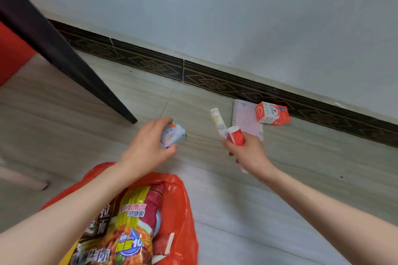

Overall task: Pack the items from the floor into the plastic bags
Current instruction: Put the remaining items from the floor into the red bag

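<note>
You are looking down at a pale, wood-grained tile floor (226, 200) that meets a light grey-blue wall (215, 6) along a dark skirting band (215, 84) patterned with gold diamonds. A black furniture leg (71, 60) slants down from the upper left to touch the floor, with something red (13, 54) behind it at the left edge.

Your left hand (148, 146) has its fingers (170, 148) curled round a small pale blue packet (173, 134) with a cartoon print, held above the floor just beyond the bag. Your right hand (247, 153) grips a small red and white cylinder (235, 135), fingers wrapped round its lower part so the white top stands clear. Neither hand is slack; both are closed on what they carry.

Below your left forearm, at the near edge of the floor, the red plastic bag (183, 211) lies open, with a large yellow and brown noodle packet (120, 228) and other red packaging inside it.

Still on the floor near the skirting: a cream tube (217, 120) lying just beyond your right hand, a spiral notebook (245, 118) with a pinkish page beside it, and a red and white carton (272, 113) resting at the notebook's far right corner, close against the skirting. Whether the tube touches the notebook cannot be told.
</note>
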